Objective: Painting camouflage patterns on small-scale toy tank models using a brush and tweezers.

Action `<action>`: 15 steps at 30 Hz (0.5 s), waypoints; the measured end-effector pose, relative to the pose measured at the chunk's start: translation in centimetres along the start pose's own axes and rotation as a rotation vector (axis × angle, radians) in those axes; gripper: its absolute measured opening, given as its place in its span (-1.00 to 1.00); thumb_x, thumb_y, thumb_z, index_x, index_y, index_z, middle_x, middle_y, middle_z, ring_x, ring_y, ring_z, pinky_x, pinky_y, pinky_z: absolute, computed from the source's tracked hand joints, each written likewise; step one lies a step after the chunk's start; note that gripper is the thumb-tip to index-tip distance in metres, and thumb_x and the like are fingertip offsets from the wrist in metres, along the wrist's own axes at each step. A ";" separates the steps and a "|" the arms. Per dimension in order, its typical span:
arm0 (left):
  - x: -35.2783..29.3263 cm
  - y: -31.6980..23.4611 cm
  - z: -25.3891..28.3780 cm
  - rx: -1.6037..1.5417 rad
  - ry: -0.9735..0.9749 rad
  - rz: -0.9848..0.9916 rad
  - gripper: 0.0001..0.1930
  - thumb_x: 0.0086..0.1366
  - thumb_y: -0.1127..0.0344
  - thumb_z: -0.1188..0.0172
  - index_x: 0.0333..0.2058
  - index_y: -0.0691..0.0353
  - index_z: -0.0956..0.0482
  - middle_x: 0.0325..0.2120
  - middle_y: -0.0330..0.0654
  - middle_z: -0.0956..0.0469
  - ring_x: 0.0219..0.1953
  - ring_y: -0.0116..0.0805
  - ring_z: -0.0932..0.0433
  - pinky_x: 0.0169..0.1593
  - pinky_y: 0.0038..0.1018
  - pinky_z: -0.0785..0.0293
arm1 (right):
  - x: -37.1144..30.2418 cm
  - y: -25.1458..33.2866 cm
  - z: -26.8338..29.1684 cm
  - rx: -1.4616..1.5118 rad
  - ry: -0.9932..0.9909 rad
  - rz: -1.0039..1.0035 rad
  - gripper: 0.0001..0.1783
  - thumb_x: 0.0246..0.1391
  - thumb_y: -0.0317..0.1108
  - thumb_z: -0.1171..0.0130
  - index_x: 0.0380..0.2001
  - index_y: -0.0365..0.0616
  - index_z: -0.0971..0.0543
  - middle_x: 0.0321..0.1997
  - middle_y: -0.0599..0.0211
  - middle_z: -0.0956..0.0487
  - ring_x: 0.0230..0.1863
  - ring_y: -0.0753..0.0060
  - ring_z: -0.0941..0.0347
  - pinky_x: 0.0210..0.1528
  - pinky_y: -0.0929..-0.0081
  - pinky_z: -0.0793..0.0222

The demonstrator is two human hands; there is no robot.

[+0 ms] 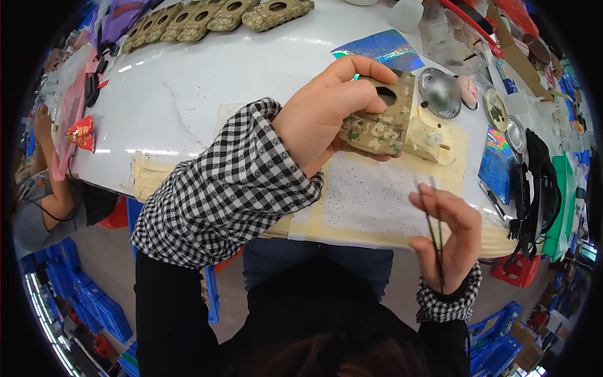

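Note:
My left hand (330, 103) is closed around a camouflage-patterned toy tank hull (377, 134), holding it tilted above the table. The hull has a round dark hole in its upper face, and my thumb lies beside that hole. Lower and to the right, my right hand (457, 235) holds thin dark tweezers (435, 242), their tips pointing up and away from me. Under the hands lies a white sheet (370, 198) scattered with tiny dark specks. Just right of the hull is a tape-covered block (427, 139) with a small white nozzle-like piece on it.
Several similar camouflage hulls (276, 15) stand in a row at the far left. Shiny blue foil sheets (383, 50), a round metal dish (440, 93) and a black bag (541, 179) crowd the right side. Another person's arm (53, 182) is beyond the left table edge.

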State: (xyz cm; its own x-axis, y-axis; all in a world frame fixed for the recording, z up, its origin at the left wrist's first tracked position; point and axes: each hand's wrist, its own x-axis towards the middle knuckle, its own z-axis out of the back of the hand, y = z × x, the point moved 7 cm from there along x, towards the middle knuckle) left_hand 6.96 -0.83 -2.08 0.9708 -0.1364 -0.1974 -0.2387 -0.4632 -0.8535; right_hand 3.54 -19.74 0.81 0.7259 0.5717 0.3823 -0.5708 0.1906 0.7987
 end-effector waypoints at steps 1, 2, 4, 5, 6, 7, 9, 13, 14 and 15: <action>0.0 0.1 0.0 0.004 0.004 -0.002 -0.65 0.21 0.32 0.07 0.00 0.10 -0.26 -0.22 -0.07 -0.49 -0.34 -0.20 -0.61 -0.30 -0.42 -0.56 | 0.3 0.3 -0.8 -0.048 0.094 -0.017 -0.48 -0.13 -0.35 -0.35 -0.09 -0.33 -0.44 -0.18 0.05 -0.57 -0.13 0.17 -0.51 -0.06 0.37 -0.40; -0.1 0.1 0.1 0.008 -0.005 -0.003 -0.65 0.21 0.32 0.08 0.00 0.10 -0.26 -0.23 -0.07 -0.49 -0.34 -0.20 -0.61 -0.30 -0.42 -0.56 | 0.7 0.6 -1.5 -0.097 0.187 -0.034 -0.55 -0.20 -0.46 -0.38 -0.17 -0.29 -0.50 -0.21 0.10 -0.59 -0.13 0.17 -0.52 -0.08 0.40 -0.42; -0.1 -0.1 0.3 0.020 -0.024 -0.012 -0.65 0.21 0.33 0.08 0.00 0.10 -0.26 -0.23 -0.07 -0.49 -0.33 -0.21 -0.61 -0.30 -0.42 -0.56 | 1.6 0.5 -2.3 -0.029 0.216 -0.036 -0.72 -0.18 -0.48 -0.35 -0.30 -0.23 -0.59 -0.32 0.19 -0.60 -0.24 0.22 -0.52 -0.18 0.47 -0.41; -0.2 -0.1 0.3 0.020 -0.029 -0.011 -0.65 0.21 0.33 0.08 0.00 0.10 -0.26 -0.23 -0.08 -0.49 -0.33 -0.21 -0.61 -0.30 -0.42 -0.56 | 1.6 0.0 -2.7 0.033 0.232 -0.037 -0.73 -0.16 -0.48 -0.33 -0.29 -0.23 -0.59 -0.33 0.20 -0.60 -0.27 0.22 -0.52 -0.21 0.47 -0.40; -0.2 -0.1 0.2 0.021 -0.029 -0.011 -0.65 0.21 0.33 0.09 0.00 0.10 -0.26 -0.23 -0.08 -0.49 -0.33 -0.21 -0.61 -0.30 -0.42 -0.56 | 1.6 -0.4 -3.1 0.091 0.245 -0.039 -0.74 -0.15 -0.48 -0.32 -0.29 -0.23 -0.59 -0.35 0.20 -0.59 -0.30 0.22 -0.51 -0.24 0.48 -0.40; -0.2 -0.1 0.2 0.022 -0.029 -0.011 -0.65 0.22 0.33 0.09 0.00 0.10 -0.26 -0.23 -0.08 -0.49 -0.33 -0.22 -0.61 -0.30 -0.42 -0.56 | 1.5 -0.8 -3.3 0.100 0.208 -0.063 -0.80 -0.10 -0.47 -0.29 -0.32 -0.25 -0.60 -0.38 0.22 -0.58 -0.36 0.26 -0.48 -0.30 0.49 -0.36; -0.2 -0.2 0.1 0.015 -0.015 -0.010 -0.65 0.22 0.33 0.09 0.00 0.10 -0.26 -0.22 -0.08 -0.49 -0.32 -0.21 -0.61 -0.30 -0.41 -0.56 | 1.3 -1.5 -3.8 0.124 0.164 -0.194 -0.82 -0.08 -0.48 -0.27 -0.33 -0.26 -0.60 -0.39 0.23 -0.58 -0.37 0.28 -0.47 -0.29 0.49 -0.36; -0.1 -0.2 0.1 0.004 0.006 -0.028 -0.66 0.22 0.33 0.09 0.00 0.11 -0.26 -0.21 -0.07 -0.48 -0.31 -0.20 -0.61 -0.30 -0.41 -0.56 | 1.5 -2.0 -4.3 0.121 0.127 -0.256 -0.87 -0.04 -0.48 -0.24 -0.35 -0.25 -0.60 -0.42 0.26 -0.58 -0.40 0.32 -0.45 -0.31 0.51 -0.34; -0.2 -0.2 0.0 0.006 0.003 -0.028 -0.66 0.22 0.33 0.09 0.00 0.12 -0.26 -0.20 -0.07 -0.47 -0.31 -0.20 -0.61 -0.30 -0.40 -0.57 | 1.6 -2.0 -4.4 0.115 0.124 -0.245 -0.87 -0.03 -0.48 -0.24 -0.36 -0.25 -0.60 -0.42 0.27 -0.58 -0.40 0.33 -0.45 -0.32 0.51 -0.34; -0.3 -0.3 0.0 0.008 -0.003 -0.028 -0.66 0.22 0.34 0.09 0.00 0.12 -0.26 -0.19 -0.06 -0.47 -0.31 -0.19 -0.61 -0.29 -0.40 -0.57 | 1.7 -2.0 -4.5 0.108 0.136 -0.243 -0.87 -0.03 -0.48 -0.24 -0.36 -0.25 -0.60 -0.42 0.27 -0.58 -0.41 0.33 -0.45 -0.33 0.51 -0.33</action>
State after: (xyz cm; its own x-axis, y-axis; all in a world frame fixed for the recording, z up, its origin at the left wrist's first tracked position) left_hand 6.78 -0.68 -1.72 0.9772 -0.1207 -0.1746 -0.2109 -0.4597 -0.8627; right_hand 4.21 -15.54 -2.22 0.7738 0.6231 0.1137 -0.3371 0.2532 0.9068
